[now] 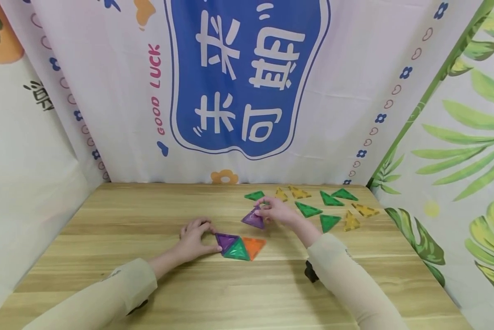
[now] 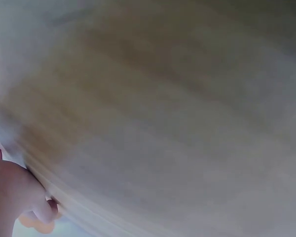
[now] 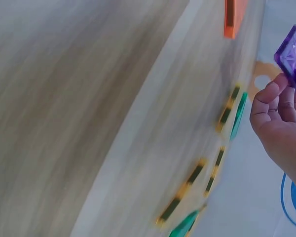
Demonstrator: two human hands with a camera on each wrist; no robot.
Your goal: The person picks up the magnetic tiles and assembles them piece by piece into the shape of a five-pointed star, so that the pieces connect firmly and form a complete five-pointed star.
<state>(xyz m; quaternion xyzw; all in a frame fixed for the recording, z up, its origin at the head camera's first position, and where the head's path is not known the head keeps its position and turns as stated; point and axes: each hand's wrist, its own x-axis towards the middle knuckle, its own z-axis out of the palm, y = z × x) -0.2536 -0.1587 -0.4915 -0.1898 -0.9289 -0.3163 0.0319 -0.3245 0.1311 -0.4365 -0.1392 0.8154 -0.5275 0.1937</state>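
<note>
Between thumb and fingers, my right hand (image 1: 276, 211) pinches a translucent purple triangle tile (image 1: 253, 219). In the right wrist view that purple tile (image 3: 290, 57) is tilted above the table. A row of three triangle tiles lies below it: a second purple tile (image 1: 226, 241) at left, a green tile (image 1: 236, 250) in the middle and an orange tile (image 1: 253, 247) at right, edge against edge. My left hand (image 1: 195, 242) rests at the row's left end, its thumb tip at the purple tile's edge. Only part of the left hand (image 2: 15, 190) shows in the left wrist view.
Several loose green triangle tiles (image 1: 308, 209) and yellow triangle tiles (image 1: 365, 210) are scattered over the back right of the wooden table (image 1: 147, 215). A printed cloth (image 1: 127, 114) hangs behind the table, with more printed cloth (image 1: 445, 183) along the right side.
</note>
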